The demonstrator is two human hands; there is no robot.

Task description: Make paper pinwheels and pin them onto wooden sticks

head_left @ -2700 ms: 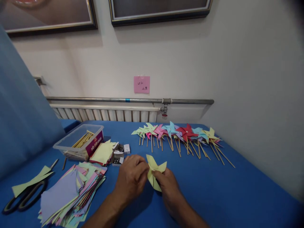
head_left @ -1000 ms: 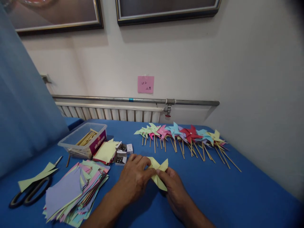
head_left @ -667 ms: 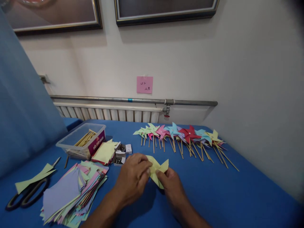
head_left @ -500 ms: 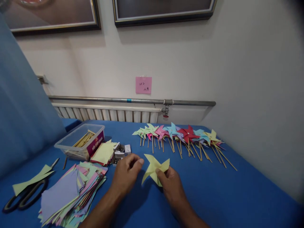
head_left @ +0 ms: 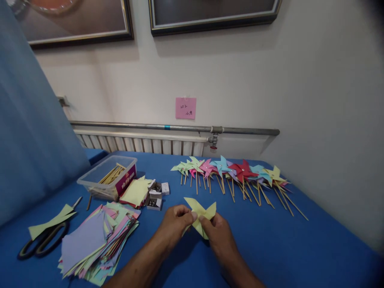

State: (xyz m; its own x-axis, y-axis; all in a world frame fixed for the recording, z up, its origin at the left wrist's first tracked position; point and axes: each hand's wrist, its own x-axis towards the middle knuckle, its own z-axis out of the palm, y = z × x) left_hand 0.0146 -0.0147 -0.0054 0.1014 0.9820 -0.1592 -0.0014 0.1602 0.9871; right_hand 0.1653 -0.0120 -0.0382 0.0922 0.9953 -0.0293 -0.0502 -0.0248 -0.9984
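A yellow paper pinwheel [head_left: 198,207], without a visible stick, is held above the blue table by both hands. My left hand [head_left: 177,219] pinches its left side between thumb and fingers, close to the middle. My right hand [head_left: 218,231] grips it from the right, thumb pressed near the centre and fingers behind. Whether a pin sits under the thumbs is hidden. Left of my left hand stand small open boxes of metal pins [head_left: 154,203]. Finished pinwheels on sticks [head_left: 222,166] lie in a row at the back right, in several colours.
A clear plastic box [head_left: 108,176] with wooden sticks stands at the back left. Yellow paper squares [head_left: 136,192] lie beside it. Nearer is a stack of coloured paper [head_left: 87,242], with black-handled scissors [head_left: 51,240] under paper strips at its left. A wall and radiator [head_left: 144,142] border the table.
My left hand has moved right and closed on the pinwheel's left side; before, it was apart from it. My right hand keeps its hold. The view has shifted slightly left.
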